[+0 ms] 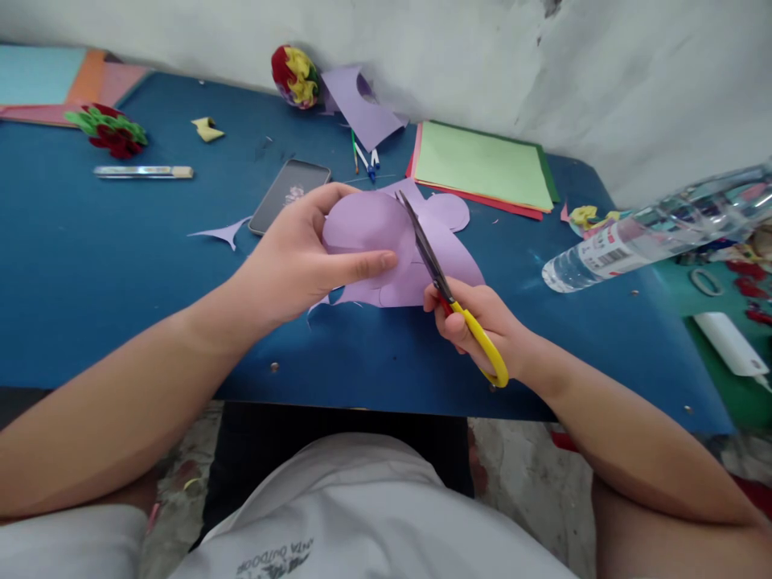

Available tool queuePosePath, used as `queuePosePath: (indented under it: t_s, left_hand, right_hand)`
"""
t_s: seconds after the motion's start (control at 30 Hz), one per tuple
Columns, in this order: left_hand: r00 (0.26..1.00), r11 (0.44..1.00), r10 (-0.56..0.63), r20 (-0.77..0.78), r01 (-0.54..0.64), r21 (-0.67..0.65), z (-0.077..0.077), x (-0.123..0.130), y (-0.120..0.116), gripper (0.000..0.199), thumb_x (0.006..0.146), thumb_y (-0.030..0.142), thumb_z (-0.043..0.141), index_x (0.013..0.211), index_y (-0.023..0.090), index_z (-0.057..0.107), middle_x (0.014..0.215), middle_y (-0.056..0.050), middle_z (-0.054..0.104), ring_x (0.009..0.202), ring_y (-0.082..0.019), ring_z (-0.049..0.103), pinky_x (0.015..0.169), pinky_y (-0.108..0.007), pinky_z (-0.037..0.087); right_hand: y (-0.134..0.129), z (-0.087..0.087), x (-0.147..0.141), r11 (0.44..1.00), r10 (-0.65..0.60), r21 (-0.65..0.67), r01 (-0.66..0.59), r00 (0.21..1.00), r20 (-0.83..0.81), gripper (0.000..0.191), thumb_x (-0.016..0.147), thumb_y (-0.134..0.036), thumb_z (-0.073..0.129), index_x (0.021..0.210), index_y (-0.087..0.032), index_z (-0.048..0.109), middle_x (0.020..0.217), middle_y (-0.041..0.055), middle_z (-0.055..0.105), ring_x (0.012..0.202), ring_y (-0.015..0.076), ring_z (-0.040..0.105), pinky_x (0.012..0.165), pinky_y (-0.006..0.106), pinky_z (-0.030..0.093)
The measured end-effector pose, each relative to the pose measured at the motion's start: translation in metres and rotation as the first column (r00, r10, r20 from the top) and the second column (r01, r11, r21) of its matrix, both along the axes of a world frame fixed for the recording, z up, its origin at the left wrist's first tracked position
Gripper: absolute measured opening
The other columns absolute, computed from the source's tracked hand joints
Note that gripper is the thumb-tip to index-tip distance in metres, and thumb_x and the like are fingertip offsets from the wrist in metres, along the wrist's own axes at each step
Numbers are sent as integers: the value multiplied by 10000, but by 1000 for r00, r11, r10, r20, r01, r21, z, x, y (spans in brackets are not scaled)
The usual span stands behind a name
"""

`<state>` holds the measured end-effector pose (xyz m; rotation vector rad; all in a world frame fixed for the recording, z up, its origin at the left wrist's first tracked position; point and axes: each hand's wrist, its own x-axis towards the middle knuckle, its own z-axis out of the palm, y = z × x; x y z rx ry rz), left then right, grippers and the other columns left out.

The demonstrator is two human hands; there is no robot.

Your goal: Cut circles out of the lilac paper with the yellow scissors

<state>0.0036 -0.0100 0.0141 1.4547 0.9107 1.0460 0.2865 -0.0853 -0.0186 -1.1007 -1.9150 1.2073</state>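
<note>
My left hand (319, 249) pinches a sheet of purple paper (367, 221) with a rounded, cut edge, thumb on top and fingers underneath. In my right hand (474, 318) is a pair of scissors (427, 245) with yellow and red handles, its dark blades pointing up and away at the paper's right part. Thin drawn lines show on the purple sheet near my left thumb. Behind the sheet lies a purple flower-shaped cutout (449, 211), partly covered. A purple paper scrap (223, 233) rests left of my left hand, beside a phone (286, 193).
Coloured paper sheets (486, 165) are stacked at the back right. A water bottle (639, 237) stands on the right, near a white power bank (729, 344). Farther left are a utility knife (143, 172), a red-green paper flower (112, 129) and a red-yellow ball (295, 76).
</note>
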Motion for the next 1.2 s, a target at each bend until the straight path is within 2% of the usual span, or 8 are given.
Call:
queuePosePath:
  t_s: [0.13,0.27,0.47,0.6,0.7,0.9,1.0,1.2]
  left_hand:
    - [999,995,-52,5,53,-80,2,1,1,650,654,535,1260,1080,283,840,967,-16,859,956,-301,818,803,-433,680]
    - [995,991,-94,36,96,-90,0,1,2,592,660,506,1254,1057,281,877,952,-17,872,969,-308,840,833,-443,719]
    - [999,996,-50,21,51,-71,-1,-1,2,435,743,485,1202,955,274,886,913,-43,876,968,-338,878,829,-444,733]
    - [999,997,-49,18,50,-66,1,0,1,399,777,471,1187,958,265,898,932,-64,882,1020,-367,897,885,-479,748]
    - [998,996,-48,47,52,-79,-2,0,0,371,815,477,1172,952,259,904,955,-54,895,998,-338,891,876,-465,744]
    - [993,997,-3,117,11,-74,-9,1,0,360,899,585,1130,963,276,958,996,-54,931,847,-234,833,721,-357,668]
    - [997,1000,16,77,-16,-5,-7,2,0,389,891,614,1130,930,275,944,944,-44,900,809,-229,795,700,-361,632]
    - [998,995,26,-54,-20,100,0,-1,-1,440,896,624,1106,821,260,870,762,-16,738,709,-196,638,610,-346,489]
  right_hand:
    - [-2,-1,1,1000,-14,-11,14,1000,-2,819,1112,-1068,592,1163,-253,658,795,-20,604,699,182,516,628,327,409]
    - [-1,-1,1,1000,-4,18,4,1000,-13,809,1116,-1060,597,1146,-254,662,792,-13,611,716,190,536,633,328,424]
    - [1,4,-3,1000,-23,16,23,1000,-10,853,1072,-1116,576,1077,-265,636,774,-9,603,704,194,532,617,330,423]
    - [0,4,-3,999,-33,13,33,999,-8,851,1071,-1112,587,1071,-262,646,772,-10,599,698,191,526,610,328,415]
    - [0,6,-4,999,-44,13,44,999,-9,847,1069,-1108,601,1069,-262,648,770,-9,593,714,199,549,616,331,424]
    - [1,9,-5,999,-40,27,40,999,0,847,1074,-1109,589,1054,-263,640,762,-8,593,724,202,564,629,335,428]
    - [2,5,-2,999,-1,40,2,1000,-5,813,1113,-1070,580,1084,-260,640,769,-7,604,721,200,564,627,335,427]
    - [5,-8,5,999,42,26,-42,999,-7,805,1135,-1047,568,1189,-248,657,751,-40,574,659,178,499,612,334,413]
